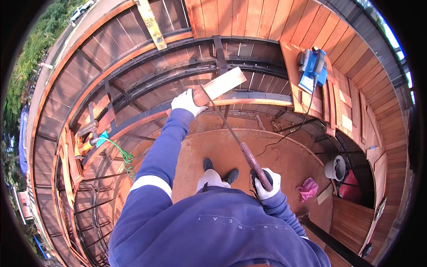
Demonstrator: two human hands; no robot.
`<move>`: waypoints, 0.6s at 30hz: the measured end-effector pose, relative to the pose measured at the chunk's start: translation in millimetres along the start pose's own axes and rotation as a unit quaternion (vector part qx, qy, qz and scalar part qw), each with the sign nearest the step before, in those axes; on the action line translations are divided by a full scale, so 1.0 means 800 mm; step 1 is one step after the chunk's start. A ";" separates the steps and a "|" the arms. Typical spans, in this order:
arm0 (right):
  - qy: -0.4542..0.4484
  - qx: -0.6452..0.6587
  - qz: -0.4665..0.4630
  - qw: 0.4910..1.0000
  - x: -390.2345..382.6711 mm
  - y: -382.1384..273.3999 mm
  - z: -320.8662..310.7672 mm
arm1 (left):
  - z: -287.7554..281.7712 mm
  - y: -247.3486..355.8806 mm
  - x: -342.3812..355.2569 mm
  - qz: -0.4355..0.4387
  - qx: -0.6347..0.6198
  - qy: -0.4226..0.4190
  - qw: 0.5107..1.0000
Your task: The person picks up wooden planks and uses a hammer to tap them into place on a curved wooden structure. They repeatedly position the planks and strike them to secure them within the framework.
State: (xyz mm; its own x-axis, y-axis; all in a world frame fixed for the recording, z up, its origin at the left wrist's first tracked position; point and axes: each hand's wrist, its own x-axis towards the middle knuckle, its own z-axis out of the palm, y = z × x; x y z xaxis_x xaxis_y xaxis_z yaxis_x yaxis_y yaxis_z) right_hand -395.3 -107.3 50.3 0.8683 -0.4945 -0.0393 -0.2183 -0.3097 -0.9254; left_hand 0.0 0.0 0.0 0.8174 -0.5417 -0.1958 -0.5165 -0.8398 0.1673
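My left hand [187, 103], in a white glove, is closed on a short board [222, 82] with a pale upper face, lying on the curved timber rail at upper centre. A narrow steel blade [227, 124] crosses the board's near end, beside my fingers. It belongs to a saw with a long reddish-brown handle [251, 160]. My right hand [267, 182], also in a white glove, grips the lower end of that handle.
Curved slatted wooden tiers [66, 111] surround me. A blue power tool [311, 69] with a cord sits upper right, a yellow level [151, 24] at the top, a yellow tool [83, 144] with a green hose at left. A bucket [334, 168] and pink cloth [307, 189] are lower right.
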 end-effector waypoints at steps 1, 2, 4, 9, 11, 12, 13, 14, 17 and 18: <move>0.005 0.015 0.010 1.000 0.002 0.001 0.004 | 0.002 -0.004 0.004 0.006 0.002 0.010 1.000; 0.013 0.044 0.012 0.999 -0.001 0.001 -0.002 | 0.003 -0.007 0.011 -0.004 0.008 -0.001 1.000; 0.077 0.073 0.043 0.993 -0.043 -0.020 -0.042 | 0.022 0.000 0.007 0.041 -0.027 0.044 0.998; 0.335 0.028 0.006 0.942 -0.043 -0.032 -0.089 | 0.035 -0.018 0.018 0.117 -0.048 0.101 0.987; 0.395 -0.158 -0.025 0.905 -0.018 -0.024 -0.131 | 0.044 -0.025 0.021 0.154 -0.041 0.132 0.978; 0.425 -0.238 -0.038 0.872 -0.007 -0.009 -0.156 | 0.048 -0.024 0.017 0.154 -0.039 0.122 0.980; 0.456 -0.341 -0.065 0.820 0.008 0.005 -0.179 | 0.038 -0.018 0.014 0.153 -0.045 0.109 0.981; 0.471 -0.409 -0.077 0.778 0.024 0.022 -0.206 | 0.036 -0.015 0.013 0.162 -0.034 0.124 0.978; 0.438 -0.425 0.052 0.791 0.073 0.061 -0.276 | 0.017 -0.004 -0.006 0.139 -0.019 0.137 0.981; 0.424 -0.460 0.051 0.779 0.096 0.072 -0.299 | 0.013 -0.003 -0.005 0.131 -0.024 0.141 0.981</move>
State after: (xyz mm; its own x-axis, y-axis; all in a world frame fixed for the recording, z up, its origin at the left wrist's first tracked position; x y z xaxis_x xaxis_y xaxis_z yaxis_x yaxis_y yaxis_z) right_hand -447.6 -357.7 84.1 0.3042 -0.7927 0.5283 -0.8326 -0.4908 -0.2569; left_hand -5.0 3.7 -9.2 0.7003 -0.7013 0.1332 -0.7106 -0.6670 0.2239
